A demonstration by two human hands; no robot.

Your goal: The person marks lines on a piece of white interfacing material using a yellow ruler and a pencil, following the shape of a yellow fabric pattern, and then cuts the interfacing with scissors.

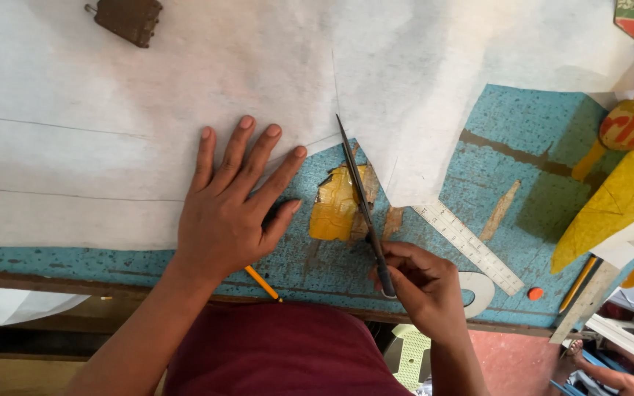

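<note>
White fabric sheet [148, 110] spread flat over most of the teal table [522, 132], thin, soft, faintly translucent, with pale ruled lines across it; cut already running up from its lower edge, near the middle of the view. Scissors [361, 198] long, dark, slim-bladed, tip reaching into the slit, blades nearly closed, handles low by the table's front edge. Right hand [423, 290] curled around those handles, fingers clamped together on them. Left hand [232, 209] pressed flat on the sheet just left of the cut, fingers spread apart, thumb out over bare table.

Best done, by the look of it, with the flat hand kept close beside the blades to hold the cloth taut; long, even closes rather than snips; lower blade sliding along the tabletop; tip following the drawn line.

Outward: tabletop rough and speckled, paint worn away to a yellow patch [335, 205] beneath the blades; pencil [262, 282] yellow, half hidden under the left wrist; ruler [471, 246] pale, flat, lying slantwise right of the scissors; small orange round piece [536, 293] near the edge; yellow crinkled wrapping [625, 191] glossy at far right; brown boxy object [128, 18] sitting on the sheet at top left.
</note>
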